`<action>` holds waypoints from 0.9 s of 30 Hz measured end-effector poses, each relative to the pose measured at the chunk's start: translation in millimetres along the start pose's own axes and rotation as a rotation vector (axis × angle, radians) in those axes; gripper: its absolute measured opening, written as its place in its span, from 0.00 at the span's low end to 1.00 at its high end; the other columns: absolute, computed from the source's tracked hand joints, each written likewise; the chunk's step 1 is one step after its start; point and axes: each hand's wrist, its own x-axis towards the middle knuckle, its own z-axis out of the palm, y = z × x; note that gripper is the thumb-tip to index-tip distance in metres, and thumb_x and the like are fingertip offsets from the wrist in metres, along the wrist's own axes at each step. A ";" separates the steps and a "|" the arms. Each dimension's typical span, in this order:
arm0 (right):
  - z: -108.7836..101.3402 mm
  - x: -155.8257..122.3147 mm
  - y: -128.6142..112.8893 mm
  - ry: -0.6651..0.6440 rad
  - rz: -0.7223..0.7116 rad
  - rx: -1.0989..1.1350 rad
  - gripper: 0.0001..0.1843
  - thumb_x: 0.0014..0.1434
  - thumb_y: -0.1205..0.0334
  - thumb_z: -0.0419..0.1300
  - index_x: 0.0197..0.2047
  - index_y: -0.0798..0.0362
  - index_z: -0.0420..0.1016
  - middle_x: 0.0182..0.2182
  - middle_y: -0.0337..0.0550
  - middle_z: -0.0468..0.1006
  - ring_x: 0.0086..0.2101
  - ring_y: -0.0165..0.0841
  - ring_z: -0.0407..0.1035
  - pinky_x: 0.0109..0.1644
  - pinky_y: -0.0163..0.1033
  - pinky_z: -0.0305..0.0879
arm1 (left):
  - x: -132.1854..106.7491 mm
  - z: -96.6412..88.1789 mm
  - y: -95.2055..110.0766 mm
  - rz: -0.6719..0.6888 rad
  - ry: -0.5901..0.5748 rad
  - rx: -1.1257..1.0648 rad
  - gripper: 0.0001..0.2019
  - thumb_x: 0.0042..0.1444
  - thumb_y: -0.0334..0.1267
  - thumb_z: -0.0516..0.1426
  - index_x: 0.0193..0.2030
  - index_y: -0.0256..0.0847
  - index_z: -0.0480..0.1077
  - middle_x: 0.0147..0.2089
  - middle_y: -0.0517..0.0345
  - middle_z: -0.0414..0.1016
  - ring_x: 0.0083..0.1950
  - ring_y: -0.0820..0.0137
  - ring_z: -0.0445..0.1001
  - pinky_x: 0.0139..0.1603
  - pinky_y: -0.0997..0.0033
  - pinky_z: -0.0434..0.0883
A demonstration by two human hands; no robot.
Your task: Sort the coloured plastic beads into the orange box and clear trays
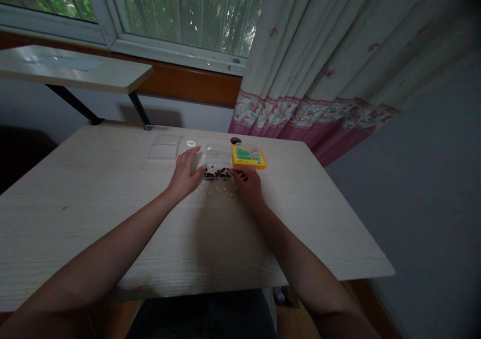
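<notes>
A clear plastic box [217, 154] lies with its lid raised at the back, and small dark brown pieces [211, 174] are scattered in its front part. My left hand [185, 171] rests at the box's left side, fingers stretched out and thumb against its edge. At the right front corner, my right hand [246, 181] has its fingers curled together in a pinch; whatever they hold is too small to make out. Several pale yellow bits [225, 190] lie on the table just in front of the box.
An orange-yellow case [249, 157] with a green label sits right of the box. Left of it are another clear plastic box [164, 147] and a small white ring-shaped thing [191, 143]. A raised shelf [112, 75] stands at the table's [112, 178] back left; a curtain [300, 68] hangs behind.
</notes>
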 end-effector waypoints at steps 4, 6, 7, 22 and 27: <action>5.6 -1.2 5.7 0.005 0.016 0.008 0.17 0.63 0.52 0.56 0.47 0.53 0.79 0.36 0.46 0.75 0.33 0.33 0.66 0.42 0.40 0.67 | 0.7 4.9 -5.9 0.035 -0.129 -0.020 0.42 0.57 0.49 0.62 0.72 0.41 0.46 0.70 0.40 0.57 0.69 0.51 0.56 0.68 0.46 0.57; 6.6 -0.7 8.7 0.035 0.031 0.040 0.20 0.63 0.52 0.56 0.52 0.53 0.76 0.42 0.49 0.75 0.35 0.33 0.67 0.42 0.40 0.68 | 0.6 5.5 -5.2 0.040 -0.177 -0.035 0.45 0.55 0.47 0.63 0.73 0.42 0.44 0.70 0.40 0.57 0.69 0.51 0.57 0.67 0.45 0.57; 7.0 -0.2 10.0 0.042 0.031 0.057 0.21 0.62 0.53 0.56 0.55 0.53 0.74 0.45 0.50 0.75 0.36 0.34 0.68 0.43 0.40 0.68 | 0.6 5.2 -4.3 0.041 -0.190 -0.039 0.45 0.54 0.46 0.64 0.73 0.43 0.44 0.70 0.40 0.57 0.69 0.51 0.58 0.67 0.45 0.57; 6.7 -1.1 12.5 0.096 -0.084 0.058 0.19 0.66 0.61 0.49 0.56 0.51 0.72 0.53 0.51 0.72 0.55 0.37 0.65 0.62 0.49 0.60 | -3.7 -5.8 7.0 0.220 -0.232 0.090 0.21 0.62 0.42 0.57 0.62 0.47 0.67 0.57 0.49 0.66 0.60 0.58 0.63 0.63 0.54 0.63; 5.6 -1.1 10.8 0.048 -0.099 0.085 0.15 0.66 0.55 0.52 0.50 0.50 0.76 0.51 0.50 0.75 0.53 0.37 0.67 0.60 0.47 0.64 | -5.9 -5.0 7.2 0.221 -0.248 0.116 0.20 0.61 0.42 0.59 0.59 0.47 0.69 0.59 0.48 0.65 0.61 0.57 0.63 0.63 0.53 0.63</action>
